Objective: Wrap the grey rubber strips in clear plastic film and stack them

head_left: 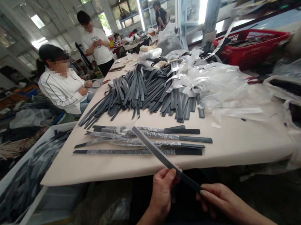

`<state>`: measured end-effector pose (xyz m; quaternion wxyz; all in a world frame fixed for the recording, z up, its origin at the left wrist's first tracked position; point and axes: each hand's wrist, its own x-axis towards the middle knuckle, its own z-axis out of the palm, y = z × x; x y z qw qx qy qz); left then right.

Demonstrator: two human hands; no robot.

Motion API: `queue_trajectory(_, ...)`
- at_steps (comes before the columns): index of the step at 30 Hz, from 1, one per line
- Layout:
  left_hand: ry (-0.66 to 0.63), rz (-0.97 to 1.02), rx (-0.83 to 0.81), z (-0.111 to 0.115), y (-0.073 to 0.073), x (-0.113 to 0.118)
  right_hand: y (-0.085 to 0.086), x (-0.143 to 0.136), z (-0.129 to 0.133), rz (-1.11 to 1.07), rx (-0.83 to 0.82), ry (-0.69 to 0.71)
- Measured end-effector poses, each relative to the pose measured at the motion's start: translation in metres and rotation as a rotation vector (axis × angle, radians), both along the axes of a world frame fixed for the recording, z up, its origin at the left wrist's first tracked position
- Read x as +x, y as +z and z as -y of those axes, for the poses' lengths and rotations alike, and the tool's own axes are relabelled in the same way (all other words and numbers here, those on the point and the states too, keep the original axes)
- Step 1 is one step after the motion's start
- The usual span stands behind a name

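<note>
at your far left, a white bin [32,206] holds dark straps [36,166]. next, a seated person [62,90] in a white top sits beside the tabletop [243,143]. in front of you lie several plastic-wrapped strips [125,151], with a heap of loose strips [132,88] beyond. your left hand [161,190] pinches a dark strip [156,151] along its length, its far end over the wrapped ones. your right hand [221,196], apart from the left, grips its near end. further right are clear plastic bags [217,83], then a red basket [244,54].
</note>
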<state>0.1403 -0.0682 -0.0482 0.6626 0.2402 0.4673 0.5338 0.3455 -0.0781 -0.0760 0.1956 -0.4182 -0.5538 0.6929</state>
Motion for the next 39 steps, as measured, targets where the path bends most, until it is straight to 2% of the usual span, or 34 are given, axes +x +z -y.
queue_trajectory(3,-0.102,-0.028,0.056,0.006,-0.004,0.008,0.017,-0.022,-0.017,-0.033,0.091,-0.014)
queue_trajectory(5,-0.077,-0.043,0.067,0.004,-0.005,0.007,0.022,-0.026,-0.022,-0.059,0.124,0.008)
queue_trajectory(7,0.001,-0.074,0.068,0.002,-0.005,0.002,0.015,-0.017,-0.016,-0.049,0.124,0.049)
queue_trajectory(9,0.041,-0.117,0.077,0.001,-0.007,-0.001,-0.001,-0.001,-0.003,0.002,0.086,0.072)
queue_trajectory(12,-0.025,-0.139,0.068,0.005,-0.010,0.003,-0.020,0.015,0.010,0.082,0.036,0.058)
queue_trajectory(14,-0.115,-0.114,0.053,0.010,-0.012,0.009,-0.018,0.011,0.008,0.102,0.059,0.043)
queue_trajectory(18,-0.233,-0.089,0.122,0.014,-0.013,0.014,0.001,-0.008,-0.010,0.093,0.160,0.022)
queue_trajectory(20,-0.202,-0.128,0.171,0.014,-0.012,0.009,0.000,-0.006,-0.012,0.079,0.188,0.054)
queue_trajectory(23,-0.111,-0.235,0.210,0.015,-0.017,0.001,-0.019,0.013,-0.002,0.119,0.178,0.117)
queue_trajectory(25,-0.107,-0.257,0.201,0.016,-0.023,-0.001,-0.034,0.025,0.006,0.184,0.172,0.132)
queue_trajectory(27,-0.135,-0.231,0.185,0.016,-0.028,0.000,-0.040,0.026,0.010,0.235,0.175,0.130)
queue_trajectory(30,-0.112,-0.238,0.216,0.015,-0.028,0.000,-0.033,0.013,0.006,0.237,0.196,0.112)
queue_trajectory(34,0.008,-0.256,0.175,0.012,-0.022,-0.007,-0.020,-0.001,-0.004,0.165,0.213,0.123)
queue_trajectory(37,0.035,-0.197,0.108,0.015,-0.025,-0.011,-0.021,0.006,-0.004,0.169,0.202,0.164)
queue_trajectory(39,0.010,-0.159,0.071,0.019,-0.029,-0.010,-0.026,0.016,0.000,0.205,0.234,0.205)
